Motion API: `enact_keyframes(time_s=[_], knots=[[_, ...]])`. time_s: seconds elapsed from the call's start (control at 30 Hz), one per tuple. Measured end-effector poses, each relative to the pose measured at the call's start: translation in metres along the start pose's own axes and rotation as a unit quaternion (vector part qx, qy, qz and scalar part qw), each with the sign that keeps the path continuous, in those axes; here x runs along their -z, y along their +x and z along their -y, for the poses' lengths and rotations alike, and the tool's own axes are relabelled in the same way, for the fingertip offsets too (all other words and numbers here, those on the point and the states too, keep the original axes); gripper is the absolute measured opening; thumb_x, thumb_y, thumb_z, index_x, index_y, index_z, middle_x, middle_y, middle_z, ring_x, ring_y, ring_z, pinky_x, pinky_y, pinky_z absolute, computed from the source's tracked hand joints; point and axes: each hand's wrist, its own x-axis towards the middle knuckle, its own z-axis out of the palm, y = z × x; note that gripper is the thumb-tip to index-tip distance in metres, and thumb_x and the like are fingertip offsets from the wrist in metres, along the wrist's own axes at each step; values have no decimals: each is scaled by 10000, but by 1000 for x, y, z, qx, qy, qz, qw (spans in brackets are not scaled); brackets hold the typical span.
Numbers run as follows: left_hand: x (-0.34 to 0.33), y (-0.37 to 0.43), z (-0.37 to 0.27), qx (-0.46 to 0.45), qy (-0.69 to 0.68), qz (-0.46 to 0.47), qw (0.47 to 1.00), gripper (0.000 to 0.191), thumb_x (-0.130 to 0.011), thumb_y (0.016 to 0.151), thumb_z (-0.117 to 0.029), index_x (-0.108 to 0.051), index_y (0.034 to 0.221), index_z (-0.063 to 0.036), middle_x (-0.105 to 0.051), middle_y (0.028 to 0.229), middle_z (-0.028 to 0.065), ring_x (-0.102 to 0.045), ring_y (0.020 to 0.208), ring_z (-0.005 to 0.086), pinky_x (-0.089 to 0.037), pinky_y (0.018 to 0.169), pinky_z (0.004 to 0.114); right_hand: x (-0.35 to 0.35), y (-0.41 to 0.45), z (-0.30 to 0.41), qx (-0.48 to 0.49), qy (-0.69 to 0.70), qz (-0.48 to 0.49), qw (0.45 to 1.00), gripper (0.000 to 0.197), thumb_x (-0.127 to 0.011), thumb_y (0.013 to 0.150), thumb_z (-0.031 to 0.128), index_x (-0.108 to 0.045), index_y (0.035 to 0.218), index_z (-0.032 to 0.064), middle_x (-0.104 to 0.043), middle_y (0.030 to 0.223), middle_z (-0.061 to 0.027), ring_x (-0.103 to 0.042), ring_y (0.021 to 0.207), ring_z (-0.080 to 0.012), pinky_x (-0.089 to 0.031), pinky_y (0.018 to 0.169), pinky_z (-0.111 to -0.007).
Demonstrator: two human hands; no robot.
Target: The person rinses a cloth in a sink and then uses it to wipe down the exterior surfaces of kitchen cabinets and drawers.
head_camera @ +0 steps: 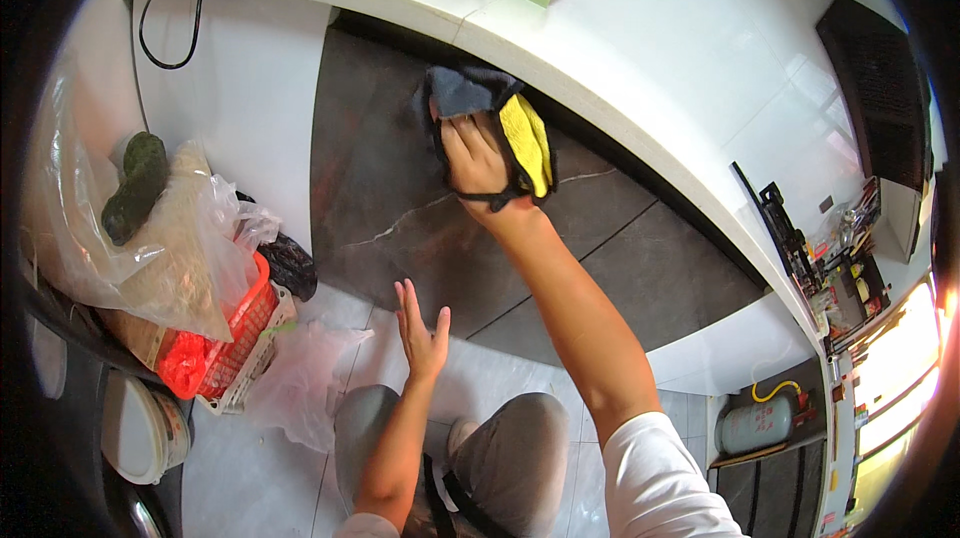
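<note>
My right hand [476,159] presses a cloth [469,91], dark grey with a yellow side and black edging, flat against a dark marbled cabinet front [390,185] beneath the white countertop. Part of the cloth lies over the fingertips and hides them; its black edging loops across the wrist. Lower and to the left, my left hand [421,339] hangs in the air above my knees, fingers apart, holding nothing. A dark seam in the cabinet front runs to the right of my right forearm.
At left, a red plastic basket [240,328], plastic bags [307,380] and a dark green gourd-like vegetable [135,185] stand close together. A white lidded tub [142,425] is below them. The countertop's edge [465,24] juts above the cabinet. A gas cylinder [757,425] sits at lower right.
</note>
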Motion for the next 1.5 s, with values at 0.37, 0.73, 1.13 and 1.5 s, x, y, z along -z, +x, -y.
enact_keyframes(time_s=[0.37,0.73,1.13,1.5], knots=[[-10,-15,16,-88,103,73,988,867,-667,914,-352,-211,1591,-61,-201,1638,232,-262,1494,393,-197,1192,578,111,-178,-45,-158,-277,131,939,622,-716,777,289,-610,1387,228,-539,1419,-219,-516,1294,-402,-181,1151,-657],[12,-6,12,-80,112,45,989,874,-665,922,-363,-199,1592,-52,-193,1633,253,-264,1486,417,-197,1179,601,-93,0,51,28,-7,31,999,494,-559,854,175,-611,1345,183,-630,1281,-18,-570,1216,-195,-365,1012,-453],[21,-14,13,-107,134,65,983,750,-713,881,-300,-380,1515,-78,-303,1589,228,-433,1367,423,-345,1123,560,-80,49,40,48,47,68,995,265,-645,790,114,-660,1051,73,-630,1151,-126,-569,1163,-301,-454,978,-479],[57,-39,43,109,344,556,749,408,-680,884,-326,-652,1191,-59,-715,1093,179,-681,1032,366,-509,897,498,-173,-13,121,-12,-42,-6,999,566,-671,867,306,-549,1412,213,-608,1361,-53,-548,1251,-280,-405,1015,-538]])
